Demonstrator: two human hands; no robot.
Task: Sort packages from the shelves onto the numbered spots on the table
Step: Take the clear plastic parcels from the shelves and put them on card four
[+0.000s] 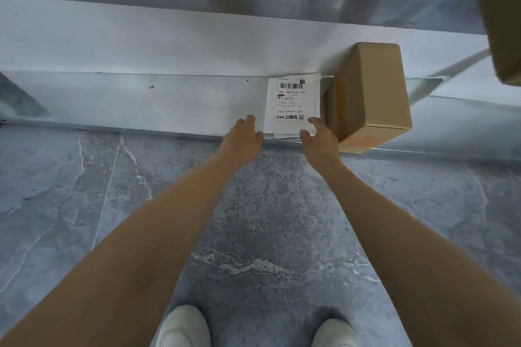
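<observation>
- Reaching for a flat white package (293,103) on the low shelf (141,101), at 1 o'clock from the view's middle; a cardboard box (372,93) stands just beside it at 3 o'clock;
- left hand (244,134) at its 8 o'clock edge, right hand (318,138) at its 5 o'clock corner; fingers loose, touching, not clamped;
- pick-up seems barely begun; lifting, carrying and placing remain; the table is out of view.

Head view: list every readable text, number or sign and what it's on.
"159-159-L02-170": label on the white package, under the barcode.
"8元": same label, bottom line.
"1": same label, right side.
Barcode, QR code, remaining fine print: too small to read.
Cardboard box: no text visible.
</observation>
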